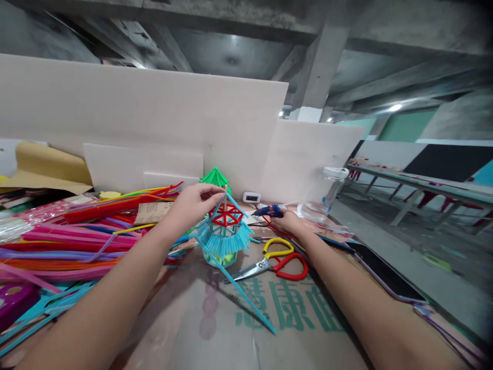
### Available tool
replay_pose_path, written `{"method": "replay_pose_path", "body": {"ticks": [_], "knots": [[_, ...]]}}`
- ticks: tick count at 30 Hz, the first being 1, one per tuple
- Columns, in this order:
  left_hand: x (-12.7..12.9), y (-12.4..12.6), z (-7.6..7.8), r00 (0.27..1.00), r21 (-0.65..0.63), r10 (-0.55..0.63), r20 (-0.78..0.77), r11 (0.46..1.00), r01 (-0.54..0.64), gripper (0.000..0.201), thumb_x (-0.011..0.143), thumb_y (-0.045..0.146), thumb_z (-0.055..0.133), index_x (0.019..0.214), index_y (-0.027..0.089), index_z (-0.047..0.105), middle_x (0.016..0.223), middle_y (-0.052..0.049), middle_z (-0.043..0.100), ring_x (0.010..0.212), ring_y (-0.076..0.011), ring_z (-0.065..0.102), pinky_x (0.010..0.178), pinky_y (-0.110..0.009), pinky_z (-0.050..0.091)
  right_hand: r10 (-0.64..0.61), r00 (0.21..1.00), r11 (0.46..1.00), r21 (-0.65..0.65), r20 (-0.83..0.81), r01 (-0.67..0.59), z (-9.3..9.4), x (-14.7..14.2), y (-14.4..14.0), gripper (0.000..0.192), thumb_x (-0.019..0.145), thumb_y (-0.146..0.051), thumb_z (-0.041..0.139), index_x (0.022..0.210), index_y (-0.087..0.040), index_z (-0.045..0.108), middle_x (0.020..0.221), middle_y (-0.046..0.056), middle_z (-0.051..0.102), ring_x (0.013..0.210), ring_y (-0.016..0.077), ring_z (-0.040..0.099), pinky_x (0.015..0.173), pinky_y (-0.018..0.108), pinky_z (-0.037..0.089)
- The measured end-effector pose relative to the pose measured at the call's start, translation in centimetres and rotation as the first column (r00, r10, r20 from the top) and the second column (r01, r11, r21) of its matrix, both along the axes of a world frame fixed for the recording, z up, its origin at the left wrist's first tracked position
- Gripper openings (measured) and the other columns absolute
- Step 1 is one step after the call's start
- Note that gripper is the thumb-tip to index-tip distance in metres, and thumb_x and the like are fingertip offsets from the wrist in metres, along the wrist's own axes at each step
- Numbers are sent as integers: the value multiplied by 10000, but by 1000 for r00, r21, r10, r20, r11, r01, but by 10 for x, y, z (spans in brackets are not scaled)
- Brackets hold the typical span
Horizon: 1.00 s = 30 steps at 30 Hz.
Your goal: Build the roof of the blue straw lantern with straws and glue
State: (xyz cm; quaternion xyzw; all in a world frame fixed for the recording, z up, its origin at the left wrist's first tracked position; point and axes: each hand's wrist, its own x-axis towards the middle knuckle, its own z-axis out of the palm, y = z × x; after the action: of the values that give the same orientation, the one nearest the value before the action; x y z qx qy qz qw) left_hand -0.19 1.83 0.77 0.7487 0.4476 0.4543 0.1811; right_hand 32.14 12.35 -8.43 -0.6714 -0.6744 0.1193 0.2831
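Nearest the camera, a flattened cardboard sheet (239,334) printed with green characters covers the table, matte and creased. A loose blue pipe cleaner (246,295) lies slanted across it. Beyond that sit scissors (275,262) with one yellow and one red handle loop, blades closed and pointing left. At the right edge lies a dark phone (385,275), flat and glossy.

In the middle of the cardboard stands the pipe-cleaner pavilion model (223,234): a fuzzy light-blue fringed skirt, a red wire lattice above it, and a thin stick at the peak. The left hand (194,203) pinches the top of it with its fingertips closed on the peak. It looks very light, soft and easily bent, so it is probably best held by the stiffer top or base, not the fringe.

The right hand (290,221) rests palm down, fingers wrapped around a blue glue gun (269,210). To the left spreads a pile of coloured pipe cleaners (77,236). Farther back stand a green model (215,177), a clear plastic jar (327,198) and white foam boards (154,113).
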Motion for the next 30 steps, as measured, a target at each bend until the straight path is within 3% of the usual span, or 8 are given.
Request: {"method": "replay_pose_path", "body": {"ticks": [4, 10, 15, 18, 22, 26, 30], "knots": [[3, 0, -2, 1000, 31, 16, -5, 999, -16, 347, 835, 441, 568, 1012, 176, 703, 977, -58, 728, 871, -211, 656, 777, -298, 514, -23, 998, 998, 62, -64, 26, 15, 1, -5, 261, 745, -304, 669, 926, -117, 696, 750, 82, 703, 667, 191, 622, 601, 267, 432], [-2, -2, 3, 1000, -26, 28, -10, 999, -29, 330, 826, 437, 575, 978, 172, 699, 908, -43, 730, 811, -198, 652, 724, -278, 501, -5, 978, 989, 141, -207, 35, 61, -12, -29, 357, 792, -405, 615, 905, -76, 691, 655, 101, 681, 579, 173, 598, 548, 265, 435], [-11, 8, 0, 999, -27, -38, 20, 999, 39, 370, 827, 468, 563, 973, 156, 697, 939, -60, 730, 852, -214, 656, 749, -302, 489, 232, 911, 962, 221, -342, -162, 91, -31, -58, 411, 834, -428, 569, 1051, -102, 693, 548, 46, 618, 564, 157, 603, 554, 245, 445], [-14, 12, -3, 997, -31, -62, 42, 998, 63, 392, 817, 494, 575, 975, 155, 693, 982, -70, 728, 887, -218, 656, 779, -308, 485, 392, 817, 911, 303, -422, -281, 103, -49, -75, 364, 829, -416, 589, 1032, -129, 687, 657, 60, 664, 629, 157, 634, 585, 242, 470], [-13, 10, -2, 997, -40, -59, 44, 997, 60, 379, 818, 479, 581, 978, 153, 686, 987, -76, 726, 891, -221, 656, 796, -320, 485, 493, 756, 861, 362, -431, -356, 112, -72, -95, 302, 803, -409, 638, 967, -156, 636, 893, 82, 707, 685, 153, 650, 660, 280, 514], [-10, 9, -2, 995, -40, -90, 48, 995, 92, 366, 835, 455, 572, 980, 137, 678, 985, -88, 715, 895, -218, 647, 800, -321, 480, 540, 782, 830, 351, -312, -433, 110, -80, -109, 387, 812, -544, 604, 838, -159, 631, 726, 59, 663, 679, 171, 628, 646, 289, 501], [-16, 8, 0, 998, -4, -58, 36, 998, 58, 384, 848, 461, 563, 1052, 148, 654, 983, -73, 700, 855, -196, 635, 744, -297, 481, 596, 765, 788, 358, -242, -501, 107, -75, -120, 467, 802, -631, 570, 804, -169, 638, 733, 73, 664, 723, 202, 633, 672, 320, 505]]}}
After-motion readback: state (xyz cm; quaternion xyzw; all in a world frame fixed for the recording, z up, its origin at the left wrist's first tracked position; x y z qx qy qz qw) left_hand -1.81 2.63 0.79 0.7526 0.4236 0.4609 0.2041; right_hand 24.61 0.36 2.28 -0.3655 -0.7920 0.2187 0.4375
